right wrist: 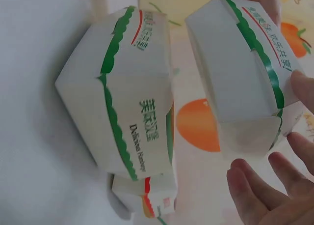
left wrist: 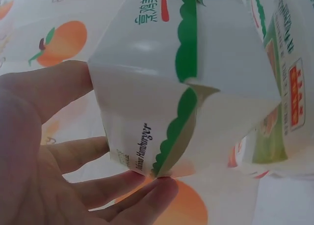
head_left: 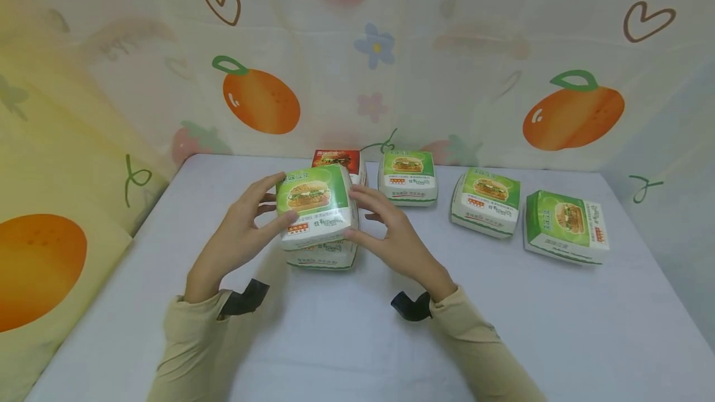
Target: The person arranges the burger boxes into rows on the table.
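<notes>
Between them, my left hand [head_left: 237, 239] and right hand [head_left: 401, 242] grip a green and white burger box [head_left: 313, 200] by its two sides. It hangs above another green-topped burger box [head_left: 326, 259] on the table, hiding most of that one in the head view. A gap separates the two in the right wrist view, where the held box [right wrist: 240, 68] is tilted above the lower box [right wrist: 130, 102]. In the left wrist view, fingers [left wrist: 81, 154] touch the side of the held box [left wrist: 142, 97].
A red-topped burger box [head_left: 335, 157] stands behind the stack, partly hidden. To its right sit green-topped boxes: one at the back [head_left: 408, 178], one slightly turned [head_left: 486, 202] and one sideways [head_left: 566, 227]. A patterned curtain [head_left: 413, 98] hangs behind the white table [head_left: 335, 340].
</notes>
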`<state>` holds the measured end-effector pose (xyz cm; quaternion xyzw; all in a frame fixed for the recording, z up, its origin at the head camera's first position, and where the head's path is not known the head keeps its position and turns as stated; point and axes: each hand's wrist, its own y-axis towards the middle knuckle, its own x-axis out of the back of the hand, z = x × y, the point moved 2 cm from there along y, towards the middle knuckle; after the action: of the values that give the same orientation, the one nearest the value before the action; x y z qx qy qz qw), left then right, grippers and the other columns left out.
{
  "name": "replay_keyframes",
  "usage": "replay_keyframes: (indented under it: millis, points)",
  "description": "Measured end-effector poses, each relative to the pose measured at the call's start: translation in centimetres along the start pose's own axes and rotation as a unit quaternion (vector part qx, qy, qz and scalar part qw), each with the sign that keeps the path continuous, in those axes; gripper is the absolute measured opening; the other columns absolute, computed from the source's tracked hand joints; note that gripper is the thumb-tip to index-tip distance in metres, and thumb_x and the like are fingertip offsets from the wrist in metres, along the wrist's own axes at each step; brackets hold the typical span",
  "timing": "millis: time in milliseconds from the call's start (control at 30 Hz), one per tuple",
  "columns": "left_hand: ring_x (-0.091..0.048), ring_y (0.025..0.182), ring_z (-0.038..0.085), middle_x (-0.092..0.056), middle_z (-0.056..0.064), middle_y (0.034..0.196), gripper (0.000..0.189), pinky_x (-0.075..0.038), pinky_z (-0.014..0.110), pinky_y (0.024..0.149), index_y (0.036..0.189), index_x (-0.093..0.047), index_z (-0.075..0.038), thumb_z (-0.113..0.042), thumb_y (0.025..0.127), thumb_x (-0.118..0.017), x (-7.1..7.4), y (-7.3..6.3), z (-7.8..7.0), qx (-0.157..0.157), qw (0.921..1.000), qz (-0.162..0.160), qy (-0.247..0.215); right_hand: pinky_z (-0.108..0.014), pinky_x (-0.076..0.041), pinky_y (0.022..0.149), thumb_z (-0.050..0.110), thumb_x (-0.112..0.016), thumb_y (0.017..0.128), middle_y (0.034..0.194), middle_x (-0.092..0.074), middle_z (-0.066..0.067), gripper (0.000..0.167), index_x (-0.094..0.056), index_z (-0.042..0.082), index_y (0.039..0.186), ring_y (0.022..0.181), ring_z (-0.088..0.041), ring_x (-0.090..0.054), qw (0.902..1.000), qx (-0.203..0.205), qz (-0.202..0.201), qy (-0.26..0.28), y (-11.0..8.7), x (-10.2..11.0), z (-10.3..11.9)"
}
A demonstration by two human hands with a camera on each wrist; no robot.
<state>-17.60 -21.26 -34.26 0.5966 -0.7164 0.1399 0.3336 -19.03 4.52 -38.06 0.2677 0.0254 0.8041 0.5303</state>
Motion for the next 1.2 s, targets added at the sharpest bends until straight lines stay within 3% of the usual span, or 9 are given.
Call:
replay_keyframes:
  millis: [233,733,833,967,1067,1200]
  points:
    - [-0.056,0.124,0.032,-0.040,0.011,0.154,0.069,-0.046,0.049,0.108,0.152,-0.036,-0.009,-0.020,0.093,-0.070,-2.1,0.6,-0.4,-0.015,0.9994,0.020,-0.023,-0.044,-0.050,0.103,0.019,-0.077,0.086,0.159,-0.034,-0.003,0.077,-0.037,0.019,0.152,0.136,-0.027,-0.050,0.9997,-0.025,0.005,-0.001,-1.3,1.2,-0.5]
    - [-0.050,0.135,0.034,-0.034,0.010,0.157,0.065,-0.043,0.041,0.110,0.149,-0.042,-0.008,-0.017,0.092,-0.072,-5.5,1.0,-1.4,-0.030,0.9950,0.019,-0.093,-0.049,-0.050,0.102,0.017,-0.081,0.083,0.153,-0.038,-0.005,0.080,-0.039,0.017,0.151,0.129,-0.030,-0.053,0.9988,-0.039,-0.024,-0.014,-3.6,3.5,-1.3]
    - [-0.046,0.138,0.034,-0.032,0.010,0.158,0.066,-0.043,0.043,0.110,0.149,-0.041,-0.009,-0.018,0.091,-0.072,-5.8,0.8,-1.8,-0.032,0.9953,0.024,-0.088,-0.049,-0.050,0.101,0.016,-0.082,0.082,0.154,-0.037,-0.005,0.081,-0.039,0.017,0.151,0.127,-0.029,-0.054,0.9988,-0.036,-0.028,-0.018,-3.9,3.8,-1.3]
    - [-0.036,0.145,0.033,-0.027,0.008,0.162,0.071,-0.041,0.053,0.111,0.152,-0.039,-0.015,-0.026,0.090,-0.073,-6.2,0.6,-2.4,-0.032,0.9981,0.030,-0.042,-0.048,-0.051,0.101,0.017,-0.081,0.082,0.154,-0.038,-0.005,0.080,-0.040,0.017,0.151,0.126,-0.029,-0.055,0.9986,-0.035,-0.031,-0.027,-4.2,4.3,-1.4]
    - [-0.028,0.149,0.035,-0.022,0.008,0.165,0.079,-0.037,0.061,0.111,0.153,-0.037,-0.019,-0.030,0.086,-0.077,-6.7,0.5,-2.9,-0.029,0.9989,0.037,-0.008,-0.048,-0.051,0.102,0.016,-0.081,0.082,0.154,-0.038,-0.005,0.081,-0.039,0.017,0.151,0.127,-0.029,-0.055,0.9983,-0.035,-0.032,-0.032,-4.5,4.7,-1.4]
    - [-0.023,0.151,0.036,-0.017,0.009,0.166,0.090,-0.035,0.063,0.112,0.155,-0.033,-0.021,-0.030,0.081,-0.083,-7.5,0.6,-3.4,-0.026,0.9982,0.054,0.002,-0.047,-0.051,0.102,0.017,-0.081,0.082,0.154,-0.038,-0.004,0.081,-0.039,0.019,0.151,0.127,-0.029,-0.055,0.9976,-0.042,-0.036,-0.041,-5.1,5.3,-1.4]
